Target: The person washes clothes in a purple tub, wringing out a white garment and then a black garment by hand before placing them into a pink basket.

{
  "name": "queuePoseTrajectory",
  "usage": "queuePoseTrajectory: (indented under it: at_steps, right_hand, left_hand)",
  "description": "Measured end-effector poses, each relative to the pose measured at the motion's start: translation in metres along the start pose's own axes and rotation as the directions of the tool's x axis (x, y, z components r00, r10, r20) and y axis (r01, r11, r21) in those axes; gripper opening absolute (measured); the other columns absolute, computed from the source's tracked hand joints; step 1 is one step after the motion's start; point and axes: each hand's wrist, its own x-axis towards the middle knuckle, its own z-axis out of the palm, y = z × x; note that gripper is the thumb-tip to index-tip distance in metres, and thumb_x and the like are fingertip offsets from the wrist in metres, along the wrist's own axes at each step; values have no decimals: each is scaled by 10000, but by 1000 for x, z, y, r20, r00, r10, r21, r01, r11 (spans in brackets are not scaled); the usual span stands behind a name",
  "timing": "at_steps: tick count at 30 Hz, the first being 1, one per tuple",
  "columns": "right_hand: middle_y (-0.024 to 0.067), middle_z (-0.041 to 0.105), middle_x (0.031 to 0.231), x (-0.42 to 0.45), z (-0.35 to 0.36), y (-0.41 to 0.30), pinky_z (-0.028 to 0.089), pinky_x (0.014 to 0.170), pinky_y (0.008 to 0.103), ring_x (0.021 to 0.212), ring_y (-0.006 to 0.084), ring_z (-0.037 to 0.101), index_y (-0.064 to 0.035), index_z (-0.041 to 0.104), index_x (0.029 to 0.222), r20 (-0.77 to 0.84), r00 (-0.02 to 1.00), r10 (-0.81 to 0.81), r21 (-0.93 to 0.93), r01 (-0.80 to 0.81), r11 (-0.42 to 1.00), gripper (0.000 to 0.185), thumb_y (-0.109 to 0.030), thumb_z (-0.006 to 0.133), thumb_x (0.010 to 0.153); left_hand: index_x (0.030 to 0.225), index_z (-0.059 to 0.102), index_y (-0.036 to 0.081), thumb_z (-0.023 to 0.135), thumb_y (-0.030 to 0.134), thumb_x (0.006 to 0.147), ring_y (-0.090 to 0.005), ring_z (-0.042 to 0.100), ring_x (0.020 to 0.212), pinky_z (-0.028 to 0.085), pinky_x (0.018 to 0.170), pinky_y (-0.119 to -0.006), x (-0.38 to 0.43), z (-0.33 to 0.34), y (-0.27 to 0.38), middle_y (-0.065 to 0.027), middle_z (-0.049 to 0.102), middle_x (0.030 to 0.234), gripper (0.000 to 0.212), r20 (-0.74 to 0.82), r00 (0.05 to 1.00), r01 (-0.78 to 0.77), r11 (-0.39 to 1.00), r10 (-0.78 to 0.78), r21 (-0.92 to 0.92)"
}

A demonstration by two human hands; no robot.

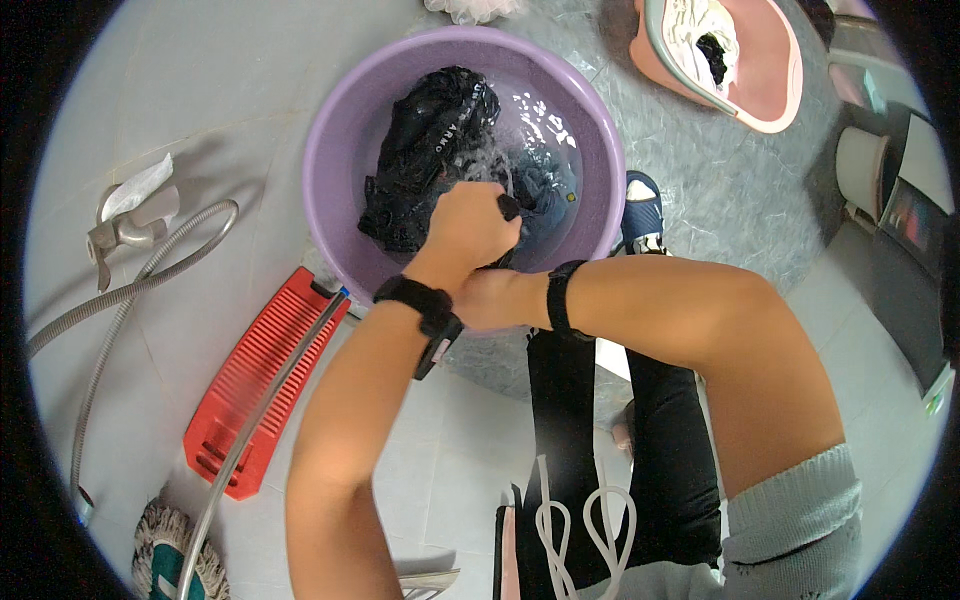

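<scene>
A purple plastic basin (pixel 596 97) holds water with bubbles and splashes at its middle. Black wet clothing (pixel 431 135) with white lettering lies at the basin's left, and dark blue cloth (pixel 551 202) is under water at the right. Over the basin's near part, my left hand (pixel 474 225) is closed in a fist on black cloth (pixel 508 207), a bit of which sticks out by the thumb side. My right hand (pixel 491 296) crosses at my left wrist, near the basin's near rim; its fingers are mostly hidden, so its hold cannot be told. Both wrists wear black bands.
A red plastic washboard (pixel 251 390) leans left of the basin, crossed by a metal pole (pixel 262 409) with a mop head (pixel 176 555). A tap (pixel 131 234) with a metal hose (pixel 150 281) is on the left wall. A pink basin (pixel 772 75) with white clothing stands upper right.
</scene>
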Motion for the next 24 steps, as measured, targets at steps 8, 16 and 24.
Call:
queuePoseTrajectory:
  at_steps: [8,16,24]
  right_hand:
    - [-2,589,913,-20,55,18,225,1082,413,1045,233,489,-118,668,796,-299,948,-110,-242,36,970,137,-178,555,749]
    - [109,334,1401,-86,12,28,221,1095,468,1320,254,293,-155,479,1239,-505,800,324,544,4,839,518,-130,626,743]
    - [218,113,1451,-39,9,25,267,1002,593,1313,445,157,-144,124,1423,660,552,509,66,633,-772,1010,-633,634,702]
  left_hand:
    - [818,645,21,733,400,651,-367,617,812,498,728,-406,15,10,-14,-198,640,861,424,23,993,114,979,-112,-166]
    - [920,581,-26,766,234,649,-255,590,819,462,750,-335,-15,-36,-46,-158,622,886,418,-143,972,144,954,-186,-264]
    - [829,536,26,729,28,618,-325,574,885,470,772,-374,-70,-30,-20,-137,545,879,286,-578,816,-37,994,-27,-98]
